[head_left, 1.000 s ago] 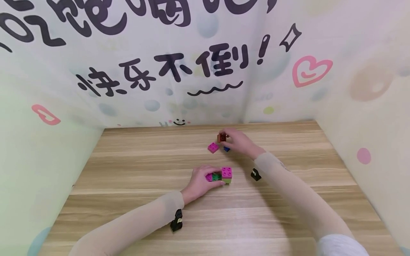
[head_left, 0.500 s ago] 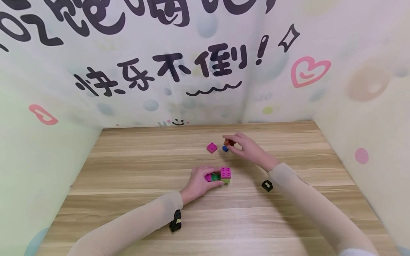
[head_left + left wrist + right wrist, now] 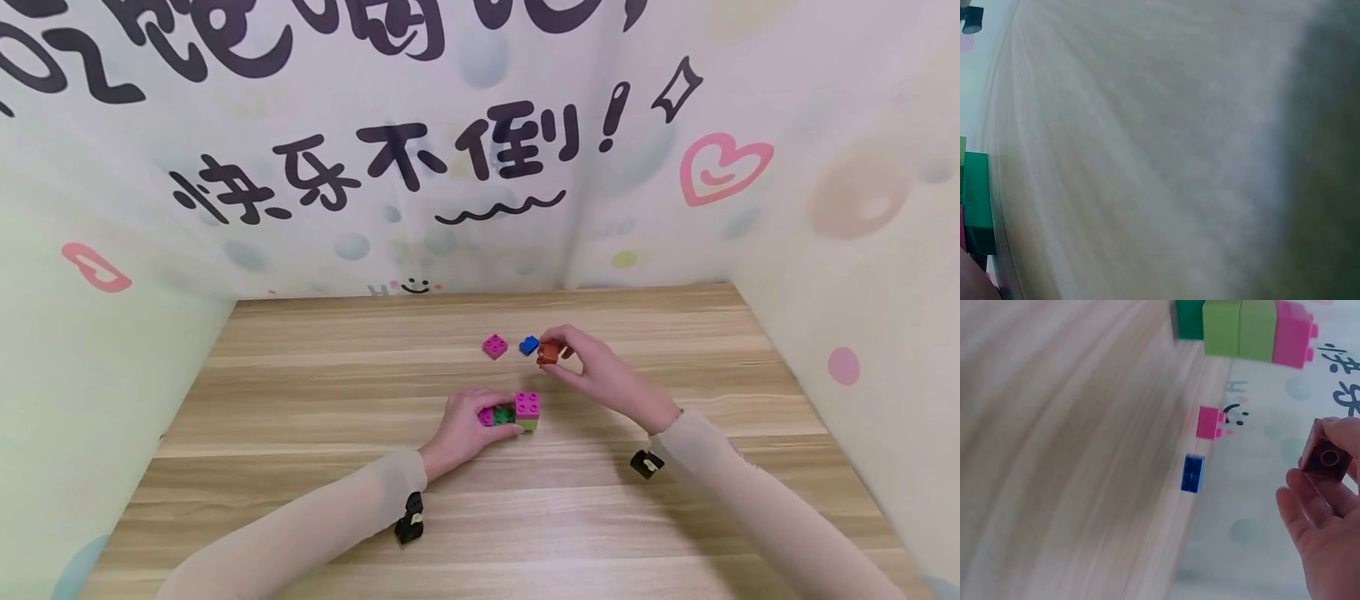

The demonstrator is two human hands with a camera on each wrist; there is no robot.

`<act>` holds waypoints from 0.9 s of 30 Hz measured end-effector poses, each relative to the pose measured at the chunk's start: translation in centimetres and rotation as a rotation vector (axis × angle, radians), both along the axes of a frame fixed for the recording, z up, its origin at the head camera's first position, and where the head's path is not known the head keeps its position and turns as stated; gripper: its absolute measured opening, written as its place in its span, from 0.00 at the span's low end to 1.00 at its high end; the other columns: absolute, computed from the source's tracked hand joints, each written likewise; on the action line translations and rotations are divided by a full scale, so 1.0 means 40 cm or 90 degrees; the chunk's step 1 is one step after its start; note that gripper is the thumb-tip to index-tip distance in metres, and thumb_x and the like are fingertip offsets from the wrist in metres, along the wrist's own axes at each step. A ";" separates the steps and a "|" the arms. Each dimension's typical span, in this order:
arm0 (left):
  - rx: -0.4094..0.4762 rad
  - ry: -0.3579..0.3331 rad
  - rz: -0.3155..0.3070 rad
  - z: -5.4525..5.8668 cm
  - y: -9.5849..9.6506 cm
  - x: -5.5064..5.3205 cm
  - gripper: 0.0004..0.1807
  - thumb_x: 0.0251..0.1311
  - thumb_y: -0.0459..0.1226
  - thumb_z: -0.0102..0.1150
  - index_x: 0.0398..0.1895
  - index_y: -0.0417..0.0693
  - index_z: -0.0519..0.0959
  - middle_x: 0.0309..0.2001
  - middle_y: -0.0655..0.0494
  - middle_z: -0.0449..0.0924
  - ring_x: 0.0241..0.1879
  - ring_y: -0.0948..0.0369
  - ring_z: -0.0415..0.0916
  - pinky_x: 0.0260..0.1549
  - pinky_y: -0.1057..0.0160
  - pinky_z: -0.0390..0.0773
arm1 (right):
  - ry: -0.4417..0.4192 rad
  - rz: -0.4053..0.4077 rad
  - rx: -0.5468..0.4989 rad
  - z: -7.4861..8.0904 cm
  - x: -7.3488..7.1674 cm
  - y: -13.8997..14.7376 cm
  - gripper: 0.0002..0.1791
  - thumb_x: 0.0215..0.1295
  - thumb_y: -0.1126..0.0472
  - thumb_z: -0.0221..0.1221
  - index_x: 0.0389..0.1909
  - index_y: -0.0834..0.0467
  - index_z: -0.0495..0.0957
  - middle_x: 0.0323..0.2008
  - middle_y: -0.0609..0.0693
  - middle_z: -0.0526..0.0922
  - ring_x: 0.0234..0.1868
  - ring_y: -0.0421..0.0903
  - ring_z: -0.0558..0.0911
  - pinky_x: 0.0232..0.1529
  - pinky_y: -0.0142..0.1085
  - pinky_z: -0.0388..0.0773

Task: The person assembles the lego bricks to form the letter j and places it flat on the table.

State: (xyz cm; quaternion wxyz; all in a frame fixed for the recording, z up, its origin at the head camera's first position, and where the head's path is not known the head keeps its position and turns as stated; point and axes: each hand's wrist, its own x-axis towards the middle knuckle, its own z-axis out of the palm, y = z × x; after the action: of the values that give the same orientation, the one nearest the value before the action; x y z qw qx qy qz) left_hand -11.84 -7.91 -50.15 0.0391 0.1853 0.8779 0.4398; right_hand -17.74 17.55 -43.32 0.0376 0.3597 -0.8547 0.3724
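Reddish-brown brick (image 3: 548,353) within the right grip (image 3: 597,372)

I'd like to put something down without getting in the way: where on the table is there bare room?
The table is bare left of the left hand and loose pink brick, between the left sleeve and right sleeve, and right of the right hand. It's crowded around the brick build, loose pink brick, blue brick and held brown brick.
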 end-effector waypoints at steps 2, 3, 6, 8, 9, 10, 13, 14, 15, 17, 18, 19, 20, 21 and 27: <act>0.004 0.000 -0.001 0.003 0.001 0.001 0.26 0.58 0.48 0.77 0.59 0.51 0.86 0.58 0.55 0.85 0.61 0.52 0.78 0.66 0.41 0.63 | -0.011 -0.010 -0.015 0.001 0.013 0.002 0.19 0.70 0.65 0.67 0.57 0.60 0.74 0.46 0.48 0.83 0.47 0.45 0.83 0.51 0.50 0.83; 0.007 0.000 -0.002 0.004 0.000 0.001 0.26 0.58 0.48 0.77 0.59 0.51 0.86 0.58 0.55 0.85 0.61 0.52 0.78 0.66 0.40 0.62 | -0.020 -0.016 -0.024 0.001 0.019 0.003 0.19 0.69 0.66 0.67 0.57 0.60 0.74 0.46 0.49 0.83 0.47 0.46 0.83 0.52 0.50 0.83; 0.013 -0.006 -0.003 0.004 0.000 0.002 0.26 0.58 0.47 0.77 0.59 0.50 0.86 0.58 0.54 0.85 0.61 0.52 0.77 0.67 0.39 0.61 | -0.060 -0.036 -0.053 0.000 0.036 0.002 0.20 0.68 0.67 0.68 0.56 0.61 0.73 0.47 0.52 0.83 0.48 0.48 0.85 0.52 0.46 0.84; 0.014 -0.007 -0.002 0.003 -0.001 0.002 0.26 0.58 0.48 0.77 0.59 0.51 0.86 0.58 0.54 0.85 0.61 0.52 0.77 0.67 0.39 0.60 | -0.096 -0.042 -0.077 0.000 0.048 0.000 0.20 0.67 0.69 0.68 0.55 0.61 0.72 0.48 0.53 0.82 0.49 0.50 0.85 0.53 0.44 0.84; 0.013 -0.007 -0.001 0.002 -0.001 0.002 0.26 0.58 0.48 0.77 0.58 0.51 0.86 0.58 0.55 0.85 0.61 0.52 0.77 0.67 0.38 0.60 | -0.115 -0.045 -0.091 -0.001 0.054 -0.001 0.20 0.67 0.69 0.69 0.55 0.61 0.71 0.49 0.53 0.82 0.50 0.50 0.85 0.54 0.43 0.84; 0.012 -0.006 0.000 0.001 -0.001 0.002 0.26 0.58 0.48 0.77 0.58 0.51 0.86 0.58 0.55 0.85 0.61 0.52 0.77 0.67 0.38 0.61 | -0.132 -0.044 -0.108 -0.003 0.060 -0.003 0.21 0.67 0.69 0.68 0.55 0.61 0.71 0.50 0.54 0.82 0.50 0.51 0.86 0.54 0.43 0.83; 0.010 -0.003 0.002 0.001 -0.001 0.001 0.25 0.58 0.48 0.77 0.58 0.51 0.86 0.58 0.55 0.85 0.61 0.52 0.77 0.66 0.38 0.61 | -0.176 -0.032 -0.164 -0.013 0.078 -0.010 0.21 0.66 0.72 0.67 0.55 0.64 0.70 0.52 0.58 0.81 0.52 0.53 0.86 0.56 0.44 0.83; 0.010 -0.002 0.002 0.001 -0.001 0.000 0.25 0.57 0.48 0.78 0.58 0.51 0.86 0.58 0.55 0.86 0.60 0.52 0.77 0.66 0.39 0.61 | -0.185 -0.026 -0.180 -0.018 0.082 -0.012 0.22 0.67 0.73 0.67 0.56 0.65 0.69 0.53 0.59 0.80 0.53 0.54 0.86 0.56 0.43 0.83; 0.010 -0.002 0.003 0.002 -0.001 0.000 0.25 0.57 0.47 0.78 0.58 0.51 0.86 0.57 0.55 0.86 0.60 0.52 0.77 0.66 0.39 0.61 | -0.195 -0.023 -0.194 -0.023 0.087 -0.014 0.23 0.66 0.73 0.66 0.58 0.66 0.69 0.53 0.60 0.80 0.53 0.53 0.86 0.56 0.42 0.83; 0.009 0.002 0.004 0.002 0.000 0.000 0.25 0.57 0.47 0.78 0.57 0.51 0.86 0.57 0.55 0.86 0.60 0.52 0.78 0.65 0.39 0.61 | -0.209 -0.019 -0.210 -0.032 0.096 -0.018 0.25 0.67 0.74 0.65 0.62 0.68 0.69 0.54 0.62 0.79 0.54 0.52 0.86 0.57 0.39 0.82; 0.008 0.004 0.004 0.002 0.000 0.000 0.25 0.57 0.47 0.78 0.57 0.51 0.86 0.57 0.55 0.86 0.60 0.52 0.78 0.65 0.39 0.61 | -0.211 -0.022 -0.213 -0.036 0.100 -0.019 0.26 0.68 0.74 0.65 0.64 0.68 0.69 0.54 0.61 0.79 0.54 0.50 0.85 0.57 0.37 0.81; 0.009 0.007 0.004 0.002 -0.001 0.000 0.25 0.57 0.46 0.78 0.57 0.51 0.87 0.56 0.55 0.86 0.60 0.52 0.78 0.65 0.40 0.61 | -0.210 -0.026 -0.213 -0.040 0.104 -0.020 0.27 0.68 0.73 0.65 0.66 0.68 0.71 0.55 0.61 0.80 0.55 0.49 0.85 0.57 0.35 0.81; 0.008 0.010 0.004 0.002 -0.001 0.000 0.25 0.57 0.46 0.78 0.57 0.51 0.87 0.56 0.55 0.86 0.60 0.52 0.78 0.64 0.40 0.61 | -0.210 -0.029 -0.212 -0.043 0.108 -0.022 0.27 0.69 0.73 0.65 0.67 0.67 0.72 0.56 0.61 0.80 0.56 0.49 0.84 0.58 0.34 0.80; 0.007 0.013 0.004 0.001 -0.001 0.000 0.25 0.57 0.46 0.78 0.57 0.51 0.87 0.56 0.55 0.86 0.59 0.52 0.78 0.64 0.40 0.61 | -0.208 -0.034 -0.209 -0.045 0.112 -0.024 0.27 0.69 0.72 0.65 0.67 0.66 0.73 0.56 0.60 0.81 0.57 0.49 0.84 0.59 0.34 0.79; 0.009 0.019 0.006 -0.001 -0.002 0.000 0.25 0.56 0.46 0.79 0.57 0.52 0.86 0.57 0.56 0.86 0.60 0.53 0.78 0.64 0.41 0.60 | -0.196 -0.037 -0.193 -0.069 0.124 -0.036 0.22 0.69 0.70 0.66 0.62 0.65 0.77 0.57 0.58 0.84 0.58 0.52 0.83 0.63 0.46 0.78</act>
State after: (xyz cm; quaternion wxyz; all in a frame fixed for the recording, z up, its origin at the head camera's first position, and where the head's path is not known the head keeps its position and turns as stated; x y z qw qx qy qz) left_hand -11.83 -7.99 -50.21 0.0228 0.1878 0.8760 0.4437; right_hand -12.80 16.09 -46.06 -0.0292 0.2639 -0.7945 0.5461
